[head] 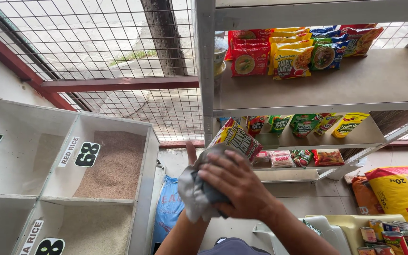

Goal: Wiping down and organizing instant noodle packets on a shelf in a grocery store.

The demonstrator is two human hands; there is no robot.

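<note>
Seen from the head camera, a person's two hands meet in front of a grey metal shelf rack [204, 71] inside a small store. The right hand [239, 186] lies spread over a crumpled grey cloth [195, 196], fingers curled down around it. The left hand [192, 156] is mostly hidden beneath the cloth, only its thumb showing above the fabric, so its grip cannot be told for certain, though it appears to cup the cloth from below.

The cloth sits bunched between both hands, just in front of a yellow-and-red snack packet [237, 138] that leans at the left end of the middle shelf. Rows of noodle packets [289, 59] in red, yellow and green fill the back of the upper shelf, whose front stands bare.

To the left, a white compartmented bin [142, 189] holds brownish rice [114, 165] in one section and paler rice [95, 229] in the section below. A blue sack [168, 208] rests on the floor beside the bin. At lower right stand tin cans [388, 238] and a yellow sack [402, 189]. Wire mesh [95, 42] closes the wall behind.
</note>
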